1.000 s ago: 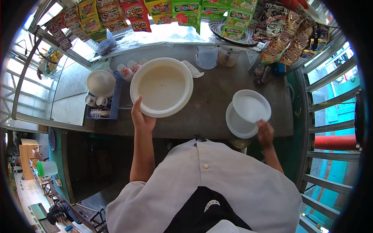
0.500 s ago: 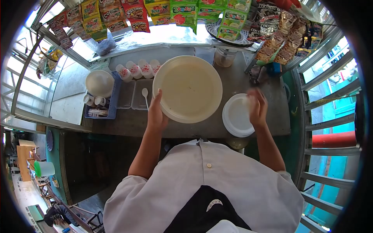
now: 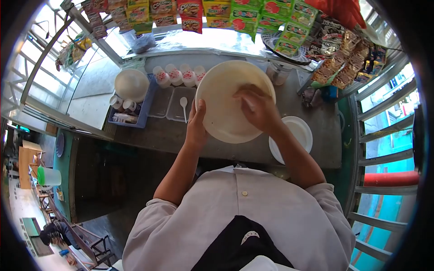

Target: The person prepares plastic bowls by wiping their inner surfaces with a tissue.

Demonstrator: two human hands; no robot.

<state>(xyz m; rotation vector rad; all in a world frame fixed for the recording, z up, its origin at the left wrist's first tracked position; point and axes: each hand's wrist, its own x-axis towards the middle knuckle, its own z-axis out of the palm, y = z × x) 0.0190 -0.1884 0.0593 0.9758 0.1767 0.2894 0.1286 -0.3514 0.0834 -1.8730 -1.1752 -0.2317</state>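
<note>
My left hand (image 3: 197, 124) grips the left rim of a large round cream-coloured basin (image 3: 230, 128), its thumb on the inner side. The basin is tilted up over the table with its inside facing me. A small dark speck shows low on its inner surface. My right hand (image 3: 260, 108) is over the basin's inside at the right, fingers bent together and slightly blurred. Whatever they may hold is hidden. Below my right forearm, several stacked white plates (image 3: 302, 126) are partly covered by it.
Printed cups (image 3: 186, 74) stand behind clear trays (image 3: 174, 106) and a white spoon (image 3: 184, 104). A blue basket (image 3: 143, 110) holds a bowl (image 3: 131, 85) and jars. Snack sachets (image 3: 244, 20) hang along the back. A glass jar (image 3: 279, 74) stands behind the basin.
My right hand has moved left from beside the white plates to over the inside of the basin. My left hand keeps its hold on the rim. The whole view has shifted a little.
</note>
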